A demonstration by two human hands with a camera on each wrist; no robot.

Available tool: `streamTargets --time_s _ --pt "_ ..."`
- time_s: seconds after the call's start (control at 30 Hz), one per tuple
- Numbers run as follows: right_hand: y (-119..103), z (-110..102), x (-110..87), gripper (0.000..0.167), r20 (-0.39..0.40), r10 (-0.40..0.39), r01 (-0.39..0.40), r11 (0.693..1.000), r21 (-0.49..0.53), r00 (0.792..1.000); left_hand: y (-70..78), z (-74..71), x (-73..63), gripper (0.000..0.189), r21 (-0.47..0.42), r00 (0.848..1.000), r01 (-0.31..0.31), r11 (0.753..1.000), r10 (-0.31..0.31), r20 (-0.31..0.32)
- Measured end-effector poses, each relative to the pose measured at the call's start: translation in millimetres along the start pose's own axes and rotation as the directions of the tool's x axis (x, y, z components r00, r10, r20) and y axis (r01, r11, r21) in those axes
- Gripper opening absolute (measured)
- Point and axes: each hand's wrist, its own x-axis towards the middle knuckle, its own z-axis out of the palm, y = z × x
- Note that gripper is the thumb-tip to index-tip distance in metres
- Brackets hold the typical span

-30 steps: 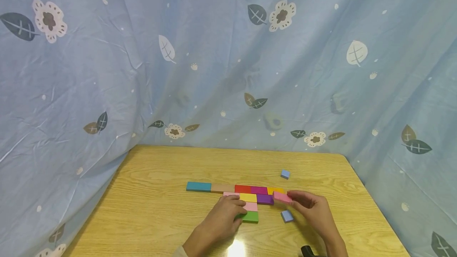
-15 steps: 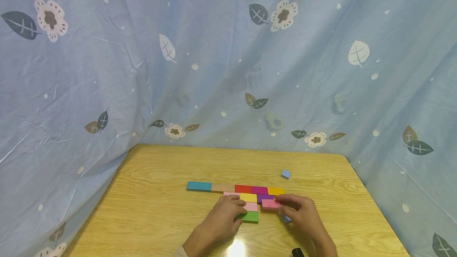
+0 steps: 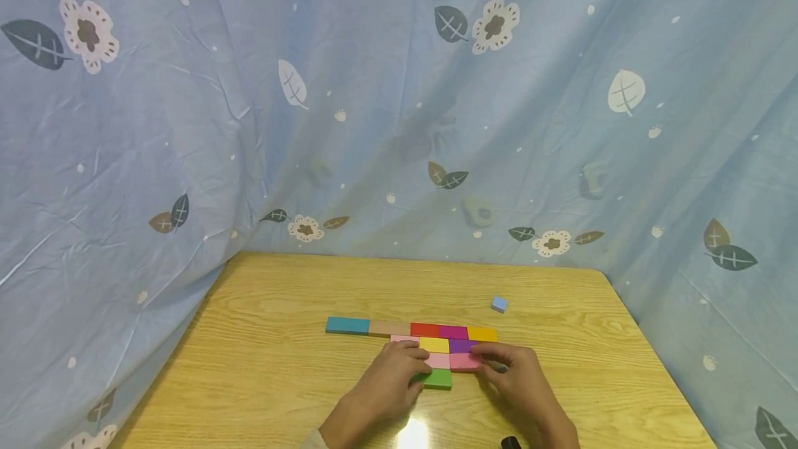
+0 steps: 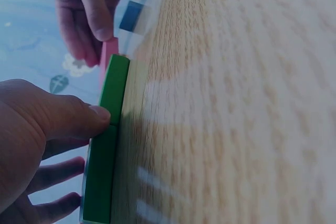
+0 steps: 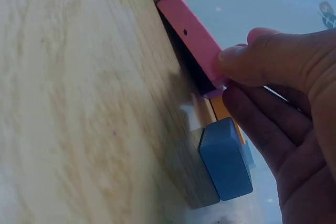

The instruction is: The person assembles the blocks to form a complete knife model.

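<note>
My right hand [image 3: 517, 374] pinches a pink block [image 3: 463, 362] by its right end, thumb in front and fingers behind. In the head view, this block lies against the light pink block [image 3: 439, 361], just in front of the purple block [image 3: 462, 346]. Whether it sits fully flat, I cannot tell. The left hand [image 3: 388, 380] rests over the left part of the layout, hiding some blocks. Its thumb presses the front side of two green blocks [image 4: 102, 166] in line. Below the right hand stands a small blue block [image 5: 226, 156], hidden in the head view.
A row of teal [image 3: 347, 326], tan [image 3: 389, 328], red [image 3: 424, 330], magenta [image 3: 453, 332] and orange [image 3: 482, 334] blocks runs behind. Another small blue block [image 3: 499, 304] lies farther back. A black object [image 3: 510, 443] shows under the right wrist. The curtain [image 3: 399, 123] hangs behind the table.
My right hand has carried the pink block leftward and nearer, from beside the purple block to in front of it. The left hand has stayed in place. The nearer blue block became hidden.
</note>
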Motion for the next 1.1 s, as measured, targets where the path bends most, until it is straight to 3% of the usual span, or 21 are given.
streamTargets --time_s 0.5,0.8,0.93,1.1 --pt "-3.1 6.1 -1.9 0.035 -0.037 -0.047 0.045 0.997 -0.069 0.998 3.1 0.4 -0.4 0.022 0.012 1.0 0.013 1.0 -0.013 -0.006" --pt "-2.9 11.1 -2.4 0.036 -0.069 -0.036 0.029 0.995 -0.097 0.997 4.7 0.4 -0.4 0.02 0.048 1.0 0.004 0.999 -0.003 -0.006" --pt "-2.6 8.7 -2.3 0.035 -0.059 -0.011 0.006 0.998 -0.069 0.998 4.4 0.3 -0.4 0.021 0.058 1.0 -0.004 0.998 0.004 -0.005" --pt "1.7 -4.9 -5.6 0.029 -0.09 -0.023 0.027 0.999 0.04 0.996 2.3 1.1 -1.3 0.022 0.069 1.0 -0.022 0.997 0.023 -0.009"
